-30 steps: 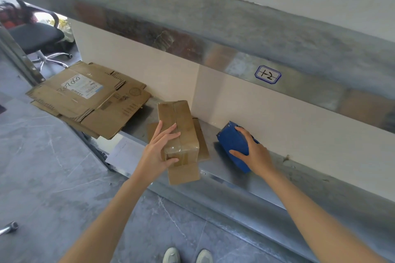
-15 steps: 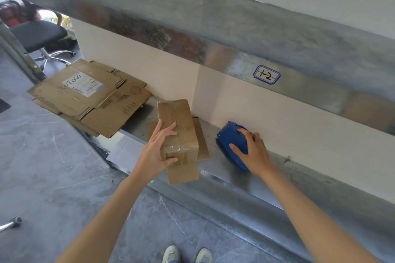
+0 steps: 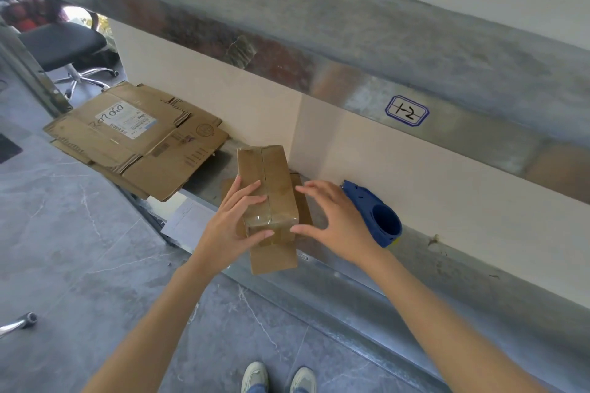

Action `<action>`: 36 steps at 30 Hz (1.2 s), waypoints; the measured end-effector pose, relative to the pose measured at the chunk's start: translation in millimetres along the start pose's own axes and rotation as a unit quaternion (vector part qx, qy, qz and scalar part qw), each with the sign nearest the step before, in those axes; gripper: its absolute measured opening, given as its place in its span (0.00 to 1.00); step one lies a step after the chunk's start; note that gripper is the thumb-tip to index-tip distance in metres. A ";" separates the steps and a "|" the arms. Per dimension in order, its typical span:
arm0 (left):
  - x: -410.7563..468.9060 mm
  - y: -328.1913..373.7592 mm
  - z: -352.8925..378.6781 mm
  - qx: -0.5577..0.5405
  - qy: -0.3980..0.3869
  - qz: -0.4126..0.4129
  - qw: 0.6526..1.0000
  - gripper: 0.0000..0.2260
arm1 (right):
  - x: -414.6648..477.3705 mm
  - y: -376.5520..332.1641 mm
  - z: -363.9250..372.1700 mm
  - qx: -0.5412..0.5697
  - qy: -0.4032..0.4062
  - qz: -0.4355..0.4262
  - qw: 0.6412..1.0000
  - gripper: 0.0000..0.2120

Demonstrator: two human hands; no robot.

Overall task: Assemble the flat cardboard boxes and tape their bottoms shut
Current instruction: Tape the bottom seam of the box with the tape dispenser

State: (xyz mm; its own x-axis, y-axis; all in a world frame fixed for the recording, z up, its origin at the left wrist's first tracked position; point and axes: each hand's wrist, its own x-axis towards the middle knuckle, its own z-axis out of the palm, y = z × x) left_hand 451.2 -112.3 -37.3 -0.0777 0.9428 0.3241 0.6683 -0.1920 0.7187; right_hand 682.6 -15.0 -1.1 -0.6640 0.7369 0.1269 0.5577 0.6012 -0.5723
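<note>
A small assembled cardboard box [image 3: 276, 180] with clear tape along its seam stands on the metal shelf [image 3: 351, 271], on top of a flat cardboard piece [image 3: 274, 260]. My left hand [image 3: 231, 225] grips its left near corner, fingers across the top and thumb on the front end. My right hand [image 3: 338, 220] is spread at the box's right side, its thumb tip at the near right corner. The blue tape dispenser [image 3: 380, 221] lies free on the shelf against the wall, just right of my right hand.
A stack of flattened cardboard boxes [image 3: 137, 143] overhangs the shelf's left end. An upper metal shelf with a "1-2" label [image 3: 407, 110] juts out overhead. An office chair [image 3: 64, 44] stands at the far left. My shoes [image 3: 277, 376] are on the grey floor below.
My right hand has let go of the blue tape dispenser, left it on the shelf, and moved left to the box. My left hand has stayed on the box.
</note>
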 end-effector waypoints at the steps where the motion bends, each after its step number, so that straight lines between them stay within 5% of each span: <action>1: 0.0 0.2 -1.5 0.001 -0.003 -0.002 1.000 0.25 | 4.1 -4.6 6.6 0.002 -0.022 -0.016 1.000 0.35; 8: 1.2 -0.6 -8.1 -0.023 -0.032 -0.021 0.999 0.27 | 11.7 -6.6 31.4 0.124 0.039 0.000 0.991 0.24; 16: -2.4 3.5 -8.0 -0.052 0.000 -0.020 0.998 0.19 | 14.1 -13.4 25.9 0.090 0.014 0.002 0.996 0.21; 22: -4.6 14.9 -2.0 -0.012 0.051 -0.036 0.998 0.21 | 10.8 -24.8 36.8 0.106 0.083 0.013 0.991 0.17; 36: -9.7 8.9 -6.8 -0.075 0.009 -0.084 0.994 0.19 | 12.0 -18.7 28.2 0.107 0.085 -0.017 0.990 0.10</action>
State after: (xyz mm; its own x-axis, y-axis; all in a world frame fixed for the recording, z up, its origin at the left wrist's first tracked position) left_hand 452.9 -125.0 -29.9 -0.1935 0.9600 0.2023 0.5272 -0.0721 0.8467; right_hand 650.1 -26.1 -11.7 -0.5771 0.7696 0.2733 0.4055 0.5605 -0.7221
